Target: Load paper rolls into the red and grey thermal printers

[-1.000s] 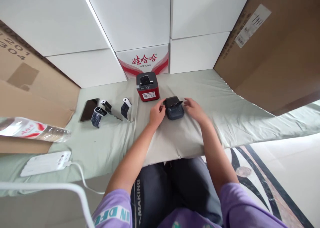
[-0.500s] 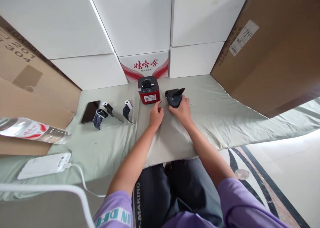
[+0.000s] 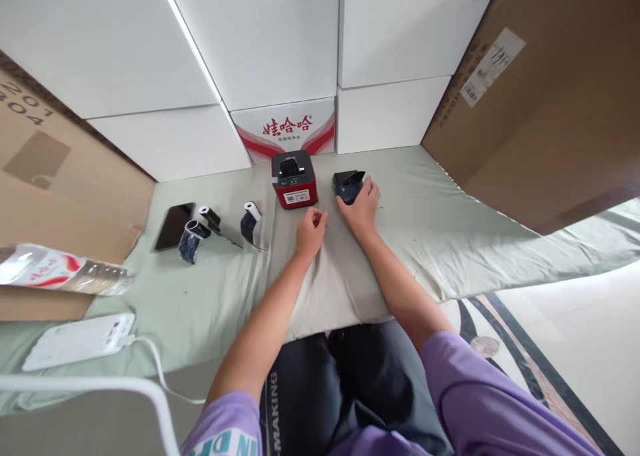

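My right hand [image 3: 361,206] grips a small dark blue printer [image 3: 347,184] with its lid up, resting on the pale green cloth [image 3: 450,209] beside a red and black printer [image 3: 295,179]. My left hand [image 3: 311,233] lies loosely curled on the cloth just in front of the red printer, holding nothing. Three dark paper rolls lie to the left: one [image 3: 250,220] nearest my left hand, another [image 3: 211,217] behind, a third [image 3: 189,238] further left.
A black phone [image 3: 173,226] lies left of the rolls. A water bottle [image 3: 60,271] and a white power bank [image 3: 77,339] with cable sit at far left. White boxes [image 3: 260,43] and a brown carton [image 3: 540,103] wall the back and right.
My right hand took hold of the dark blue printer and moved it away from me, setting it beside the red printer. My left hand let go and drew back onto the cloth.
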The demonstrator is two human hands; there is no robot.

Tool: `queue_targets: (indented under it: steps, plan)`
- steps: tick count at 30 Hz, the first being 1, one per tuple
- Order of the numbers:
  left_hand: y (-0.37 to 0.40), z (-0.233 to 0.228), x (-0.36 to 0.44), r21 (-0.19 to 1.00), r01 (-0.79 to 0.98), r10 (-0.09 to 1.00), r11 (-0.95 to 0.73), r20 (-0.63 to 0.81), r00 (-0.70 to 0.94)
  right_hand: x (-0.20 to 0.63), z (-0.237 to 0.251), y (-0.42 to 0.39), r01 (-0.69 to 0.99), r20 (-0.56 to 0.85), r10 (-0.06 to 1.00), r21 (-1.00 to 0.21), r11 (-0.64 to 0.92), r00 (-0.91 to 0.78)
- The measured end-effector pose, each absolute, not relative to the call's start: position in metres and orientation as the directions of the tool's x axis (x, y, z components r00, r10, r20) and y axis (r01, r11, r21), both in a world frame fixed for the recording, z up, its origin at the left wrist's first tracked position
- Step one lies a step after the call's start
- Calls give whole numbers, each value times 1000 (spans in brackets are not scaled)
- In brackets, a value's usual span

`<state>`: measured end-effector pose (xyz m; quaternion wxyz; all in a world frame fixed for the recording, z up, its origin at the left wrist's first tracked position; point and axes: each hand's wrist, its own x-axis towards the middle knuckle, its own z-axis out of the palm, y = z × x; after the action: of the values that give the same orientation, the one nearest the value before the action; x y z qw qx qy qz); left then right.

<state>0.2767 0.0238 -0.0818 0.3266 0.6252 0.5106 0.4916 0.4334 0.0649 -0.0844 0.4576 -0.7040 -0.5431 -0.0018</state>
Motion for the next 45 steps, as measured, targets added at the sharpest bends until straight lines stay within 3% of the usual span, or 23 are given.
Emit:
queue_targets:
  steps: [3, 6, 10, 13, 17, 21, 27, 45]
  plan:
    - [23, -81, 276, 888, 356, 955, -290, 295, 40, 425, -71, 52, 786, 621, 702, -602, 144, 347]
    - [24, -84, 274, 853, 413, 945, -319, 321, 66, 411, -67, 42, 762, 678, 716, -550, 341, 169]
    - [26, -87, 272, 819, 476, 939, -320, 341, 45, 395, -73, 37, 525, 605, 789, -639, 562, -108]
    - [27, -86, 270, 801, 512, 933, -311, 359, 6, 391, -77, 36, 394, 484, 867, -779, 488, -116]
    - [31, -82, 265, 793, 516, 903, -324, 422, -82, 391, -79, 40, 352, 392, 914, -845, 401, -100]
    - [40, -79, 252, 823, 448, 861, -349, 471, -194, 391, -81, 45, 350, 357, 930, -864, 363, -82]
    - [48, -82, 239, 882, 348, 860, -317, 422, -286, 391, -85, 46, 313, 338, 939, -887, 339, -60]
    - [51, -82, 244, 854, 466, 909, -230, 360, -211, 391, -81, 49, 328, 297, 951, -893, 309, -87]
